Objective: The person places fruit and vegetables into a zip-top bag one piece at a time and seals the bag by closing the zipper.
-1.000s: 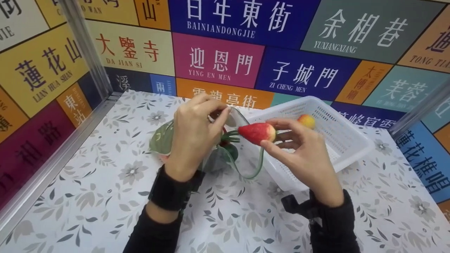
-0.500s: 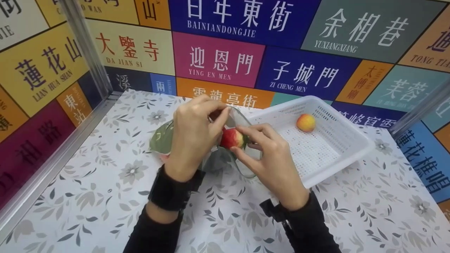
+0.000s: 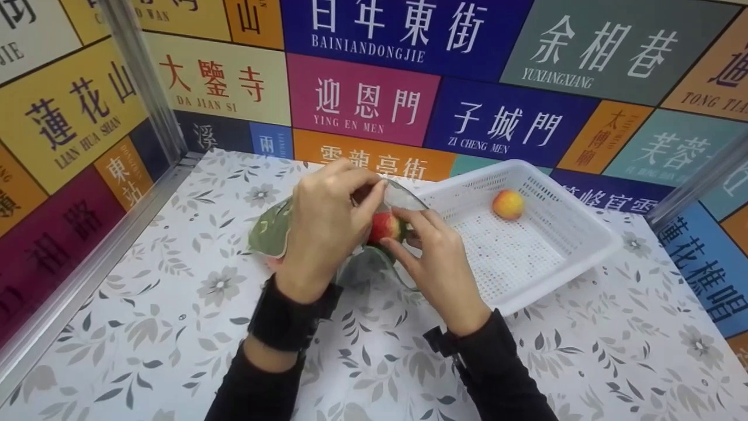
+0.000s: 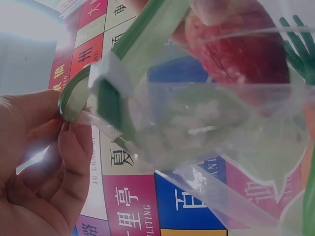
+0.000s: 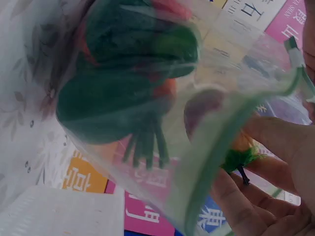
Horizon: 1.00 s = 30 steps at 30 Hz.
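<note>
My left hand (image 3: 324, 219) pinches the edge of a clear zip bag (image 3: 365, 272) between thumb and finger. The bag's green zip strip and white slider (image 4: 109, 76) show close up in the left wrist view. With thumb and fingertips, my right hand (image 3: 441, 257) holds a red-and-yellow toy strawberry (image 3: 383, 228) by its leafy end, at the bag's mouth. In the right wrist view, its red tip is behind the clear film, while the green leaves (image 5: 236, 160) lie outside the strip. Dark green leafy toy vegetables (image 5: 110, 108) are inside the bag; my left hand partly hides the bag.
A white perforated basket (image 3: 602, 240) stands to the right, with one yellow-red round fruit (image 3: 508, 204) inside. Below is a table with a floral cloth (image 3: 175, 333). Panels printed with street names (image 3: 362, 99) rise behind and at the sides.
My right hand has carried the strawberry leftward from beside the basket into the bag's mouth. My left hand stays nearly still on the bag's edge.
</note>
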Each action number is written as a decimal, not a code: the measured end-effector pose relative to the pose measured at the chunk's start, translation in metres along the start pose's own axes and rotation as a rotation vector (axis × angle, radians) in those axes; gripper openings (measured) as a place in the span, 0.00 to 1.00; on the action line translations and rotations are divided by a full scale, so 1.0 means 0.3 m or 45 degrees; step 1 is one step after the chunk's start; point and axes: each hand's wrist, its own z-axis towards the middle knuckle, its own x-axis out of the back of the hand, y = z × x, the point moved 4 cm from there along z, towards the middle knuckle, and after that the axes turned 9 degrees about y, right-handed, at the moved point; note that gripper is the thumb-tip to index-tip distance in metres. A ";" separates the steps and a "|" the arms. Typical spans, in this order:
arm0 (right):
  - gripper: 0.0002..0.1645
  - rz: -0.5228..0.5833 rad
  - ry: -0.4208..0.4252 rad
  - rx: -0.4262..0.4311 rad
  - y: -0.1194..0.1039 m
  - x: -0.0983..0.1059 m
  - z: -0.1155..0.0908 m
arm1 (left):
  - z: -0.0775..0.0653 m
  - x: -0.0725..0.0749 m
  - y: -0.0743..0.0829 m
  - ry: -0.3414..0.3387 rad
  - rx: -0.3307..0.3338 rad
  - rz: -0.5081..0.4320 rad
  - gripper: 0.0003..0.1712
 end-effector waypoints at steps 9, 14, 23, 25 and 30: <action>0.21 0.070 -0.094 0.081 -0.004 -0.074 -0.020 | -0.005 -0.004 0.004 -0.006 -0.037 -0.029 0.06; 0.21 0.041 -0.169 0.237 -0.011 -0.099 -0.027 | -0.004 -0.002 0.000 0.004 -0.048 -0.036 0.06; 0.28 0.044 -0.280 0.265 0.000 -0.108 -0.033 | -0.001 -0.003 -0.007 -0.008 -0.029 -0.039 0.06; 0.28 0.047 -0.279 0.267 -0.001 -0.098 -0.031 | 0.000 -0.003 -0.008 -0.008 -0.023 -0.041 0.06; 0.26 0.065 -0.314 0.237 -0.008 -0.045 -0.022 | 0.002 -0.002 -0.012 0.001 -0.012 -0.047 0.06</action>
